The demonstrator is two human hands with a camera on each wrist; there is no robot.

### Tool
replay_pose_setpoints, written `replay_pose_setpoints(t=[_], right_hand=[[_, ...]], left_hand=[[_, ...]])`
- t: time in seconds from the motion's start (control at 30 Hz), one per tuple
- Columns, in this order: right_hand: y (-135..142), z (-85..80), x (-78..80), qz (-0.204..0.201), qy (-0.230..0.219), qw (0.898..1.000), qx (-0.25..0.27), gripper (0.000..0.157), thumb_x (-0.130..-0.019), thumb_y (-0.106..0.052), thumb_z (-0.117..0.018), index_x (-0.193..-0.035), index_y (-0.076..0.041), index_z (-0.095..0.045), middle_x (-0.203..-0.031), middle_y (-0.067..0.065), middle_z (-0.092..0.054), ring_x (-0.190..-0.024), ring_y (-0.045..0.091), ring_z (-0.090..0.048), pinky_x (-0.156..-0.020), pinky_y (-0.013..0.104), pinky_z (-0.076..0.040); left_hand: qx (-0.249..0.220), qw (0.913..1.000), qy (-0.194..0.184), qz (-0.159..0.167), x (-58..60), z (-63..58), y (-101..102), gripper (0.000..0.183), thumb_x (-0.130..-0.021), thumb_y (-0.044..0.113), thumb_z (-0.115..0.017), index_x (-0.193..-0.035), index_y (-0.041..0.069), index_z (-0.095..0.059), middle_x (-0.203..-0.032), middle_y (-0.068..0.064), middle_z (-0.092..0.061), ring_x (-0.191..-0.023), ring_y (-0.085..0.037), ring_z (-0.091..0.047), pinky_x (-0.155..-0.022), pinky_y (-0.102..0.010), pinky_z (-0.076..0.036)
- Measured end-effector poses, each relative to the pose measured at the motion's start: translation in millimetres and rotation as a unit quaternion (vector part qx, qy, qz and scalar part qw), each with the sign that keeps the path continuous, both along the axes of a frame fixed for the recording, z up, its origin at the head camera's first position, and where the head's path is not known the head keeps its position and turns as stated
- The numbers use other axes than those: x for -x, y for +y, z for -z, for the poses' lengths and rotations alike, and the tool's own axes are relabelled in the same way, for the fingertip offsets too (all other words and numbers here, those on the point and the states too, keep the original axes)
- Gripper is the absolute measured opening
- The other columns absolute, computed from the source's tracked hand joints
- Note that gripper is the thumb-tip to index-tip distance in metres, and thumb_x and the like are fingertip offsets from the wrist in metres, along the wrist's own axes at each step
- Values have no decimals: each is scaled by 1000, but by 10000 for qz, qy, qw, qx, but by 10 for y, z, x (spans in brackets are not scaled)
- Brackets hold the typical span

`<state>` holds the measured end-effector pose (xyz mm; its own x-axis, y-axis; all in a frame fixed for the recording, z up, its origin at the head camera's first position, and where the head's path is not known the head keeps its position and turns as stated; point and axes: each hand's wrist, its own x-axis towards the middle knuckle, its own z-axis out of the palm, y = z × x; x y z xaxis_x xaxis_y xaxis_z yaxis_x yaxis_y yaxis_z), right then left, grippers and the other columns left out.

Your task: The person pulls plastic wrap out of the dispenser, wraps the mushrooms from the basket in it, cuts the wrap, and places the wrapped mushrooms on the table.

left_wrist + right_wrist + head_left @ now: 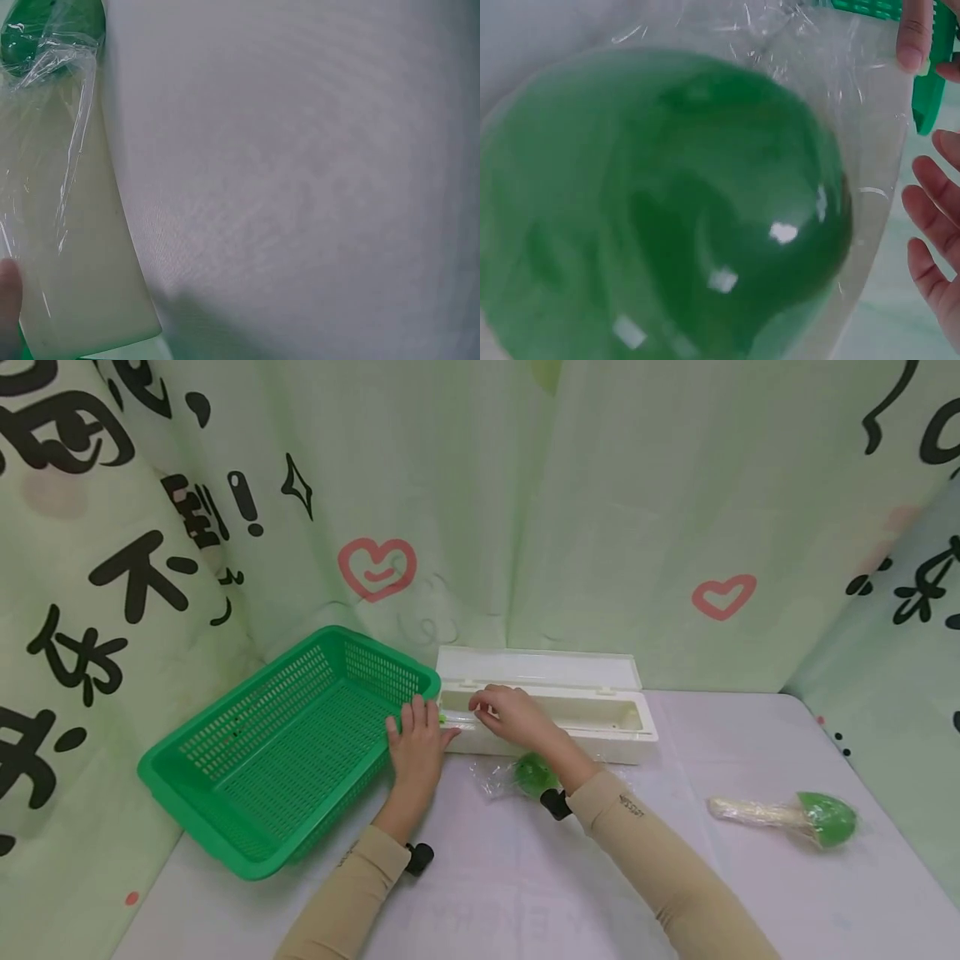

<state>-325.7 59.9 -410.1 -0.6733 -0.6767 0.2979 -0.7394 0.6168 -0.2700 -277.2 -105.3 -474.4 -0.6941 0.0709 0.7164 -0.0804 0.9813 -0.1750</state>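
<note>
A long white box (pixel 547 745) stands with its lid (pixel 536 668) tipped back and clear film at its left end. My left hand (pixel 418 745) rests at that end, beside the basket, fingers fairly straight; its thumb (pixel 915 34) touches the box edge. Over the box's open trough is my right hand (pixel 517 714), its fingers (pixel 934 214) loosely bent and spread, with nothing visible between them. In front of the box lies a rounded green thing (pixel 534 775) in crumpled clear film, partly hidden by my right wrist; it looms large in the right wrist view.
A green plastic basket (pixel 255 860) with perforated walls stands at the left, its corner near the box. On the right of the white tablecloth (pixel 495 893) lies a film-wrapped thing (pixel 825 820) with a green round end and a pale stem. Printed curtains (pixel 585 527) hang behind and at the sides.
</note>
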Motion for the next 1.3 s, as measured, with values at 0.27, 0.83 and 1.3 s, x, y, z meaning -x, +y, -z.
replay_pose_setpoints(t=[0.27, 0.83, 1.3], right_hand=[[-254, 28, 39, -129, -94, 9999, -59, 11, -86, -11, -61, -96, -8, -65, -85, 5, -60, -80, 21, -59, -70, 37, -46], [-470, 25, 31, 221, -143, 9978, -614, 10, -86, -20, -63, -88, -10, -66, -87, 2, -60, -86, 18, -58, -81, 43, -41], [-374, 60, 16, 206, 50, 9951, -961, 14, -89, -21, -59, -96, -11, -65, -95, 2, -60, -91, 18, -56, -82, 43, -39]], left_hand=[[240, 9992, 236, -194, -14, 3, -2, 57, -71, 61, -56, -96, 10, -62, -115, -7, -48, -99, -21, -38, -82, -39, -26], [299, 9969, 450, -566, -7, 36, 43, 51, -70, 63, -54, -77, 12, -60, -111, -3, -49, -93, -18, -37, -82, -37, -23], [730, 9948, 708, -3, 20, 37, -30, 47, -72, 59, -50, -71, 13, -55, -84, 2, -42, -77, -16, -34, -72, -33, -25]])
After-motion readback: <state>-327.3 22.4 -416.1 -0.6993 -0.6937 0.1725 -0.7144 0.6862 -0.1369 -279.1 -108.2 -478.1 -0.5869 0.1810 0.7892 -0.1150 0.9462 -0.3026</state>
